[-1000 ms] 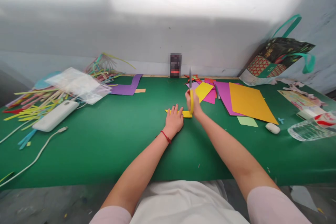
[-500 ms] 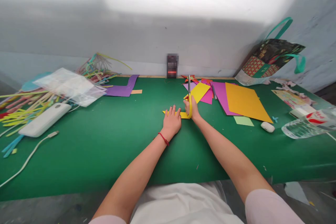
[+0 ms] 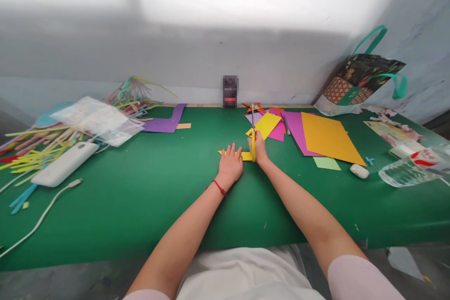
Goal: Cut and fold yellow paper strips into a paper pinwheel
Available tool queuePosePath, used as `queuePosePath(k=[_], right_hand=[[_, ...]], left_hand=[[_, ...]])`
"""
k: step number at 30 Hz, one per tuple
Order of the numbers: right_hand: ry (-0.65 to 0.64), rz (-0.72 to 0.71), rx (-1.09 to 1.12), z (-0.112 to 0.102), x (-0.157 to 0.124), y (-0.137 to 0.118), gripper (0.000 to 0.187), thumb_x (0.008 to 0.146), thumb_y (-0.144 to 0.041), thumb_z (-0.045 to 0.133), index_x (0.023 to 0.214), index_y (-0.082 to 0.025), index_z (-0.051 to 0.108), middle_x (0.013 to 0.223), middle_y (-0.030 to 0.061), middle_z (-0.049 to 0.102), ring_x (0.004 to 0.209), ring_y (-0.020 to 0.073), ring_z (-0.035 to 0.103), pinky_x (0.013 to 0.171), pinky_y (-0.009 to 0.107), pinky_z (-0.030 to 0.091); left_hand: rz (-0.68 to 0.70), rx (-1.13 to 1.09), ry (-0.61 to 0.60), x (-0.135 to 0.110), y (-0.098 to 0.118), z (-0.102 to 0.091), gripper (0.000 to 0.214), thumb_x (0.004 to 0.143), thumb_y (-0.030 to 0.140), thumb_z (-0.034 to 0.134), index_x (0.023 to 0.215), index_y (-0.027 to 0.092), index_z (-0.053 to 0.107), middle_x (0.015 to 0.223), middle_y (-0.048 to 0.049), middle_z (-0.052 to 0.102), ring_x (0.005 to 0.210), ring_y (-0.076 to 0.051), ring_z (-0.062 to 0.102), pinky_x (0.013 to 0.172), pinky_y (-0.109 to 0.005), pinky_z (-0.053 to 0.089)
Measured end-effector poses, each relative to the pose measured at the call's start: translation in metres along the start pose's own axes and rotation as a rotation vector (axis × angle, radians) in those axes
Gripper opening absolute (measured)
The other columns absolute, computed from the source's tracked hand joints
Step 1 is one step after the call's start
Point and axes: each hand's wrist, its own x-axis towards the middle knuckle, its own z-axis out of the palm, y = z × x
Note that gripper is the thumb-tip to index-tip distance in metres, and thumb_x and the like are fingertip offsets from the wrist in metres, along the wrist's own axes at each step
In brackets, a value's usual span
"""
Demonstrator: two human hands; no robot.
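1. One narrow, flat, yellow paper strip (image 3: pixel 247 156), tapered to a point at one end. Location: on the smooth green table (image 3: pixel 197 206), immediately left of the right hand's grip. Long axis: left to right, crosswise to the tool in that grip. Pointed end farthest from the grip; blunt end at the handle, contact uncertain from the head view.

2. One bare right hand (image 3: pixel 260 146). Condition: fingers closed around the handle of item 3; nearest to the strip's blunt end.

3. One pair of scissors (image 3: pixel 253 140), yellow looped plastic-looking handle, slim silver metal blades. Blades directed away from the wearer, beyond the grip; whether they are parted cannot be told.

4. One bare left hand (image 3: pixel 231 165), red cord bracelet (image 3: pixel 220 188) at wrist. Condition: palm down, fingers extended over the strip's middle, nothing clasped. The nearer hand to item 1, lying upon it.

5. One bright yellow rectangular paper sheet (image 3: pixel 270 125): beyond the grip, slightly right.

6. One golden-orange rectangular paper sheet (image 3: pixel 333 138), overlapping a magenta paper sheet (image 3: pixel 297 131): right of the grip, well apart.
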Motion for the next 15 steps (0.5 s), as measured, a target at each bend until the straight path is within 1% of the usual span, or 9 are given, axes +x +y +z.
queuePosePath(k=[2,5,10,13,15], right_hand=[[-0.016,0.019,-0.015,0.002,-0.004,0.002,0.013,0.068,-0.025,0.042,0.08,-0.021,0.041,0.068,0.0011,0.056,0.064,0.019,0.054,0.064,0.031,0.042],[-0.053,0.052,-0.051,0.003,-0.002,-0.001,0.014,0.067,-0.022,0.044,0.081,-0.022,0.042,0.07,0.001,0.058,0.067,0.0194,0.055,0.068,0.032,0.042],[-0.124,0.116,-0.137,0.002,0.001,-0.007,0.015,0.069,-0.02,0.046,0.083,-0.022,0.043,0.074,0.0019,0.059,0.069,0.0196,0.056,0.067,0.03,0.043],[-0.174,0.124,-0.174,0.003,-0.002,-0.011,0.012,0.071,-0.022,0.047,0.083,-0.022,0.045,0.073,0.002,0.059,0.07,0.0209,0.057,0.065,0.03,0.043],[-0.197,0.126,-0.194,0.004,-0.004,-0.014,0.011,0.073,-0.023,0.048,0.084,-0.023,0.046,0.073,0.0023,0.059,0.07,0.0217,0.057,0.064,0.03,0.044]], left_hand=[[0.001,0.0,0.006,0.0,-0.001,0.001,0.045,0.092,0.024,0.028,0.135,0.016,0.04,0.145,-0.0125,0.031,0.133,-0.026,0.028,0.108,-0.045,0.022],[0.004,0.0,0.022,-0.001,-0.001,0.003,0.044,0.092,0.025,0.028,0.134,0.016,0.04,0.144,-0.0125,0.032,0.133,-0.026,0.028,0.108,-0.046,0.022],[0.017,-0.049,0.04,0.0,-0.003,0.0,0.042,0.092,0.024,0.03,0.131,0.017,0.045,0.142,-0.0126,0.036,0.131,-0.026,0.032,0.107,-0.047,0.023],[0.057,-0.141,0.032,0.005,-0.016,-0.005,0.038,0.091,0.026,0.035,0.124,0.017,0.051,0.138,-0.0114,0.043,0.128,-0.025,0.037,0.106,-0.046,0.026],[0.132,-0.251,0.01,0.01,-0.031,-0.009,0.035,0.088,0.028,0.045,0.118,0.016,0.056,0.131,-0.0107,0.05,0.122,-0.022,0.044,0.104,-0.039,0.031]])
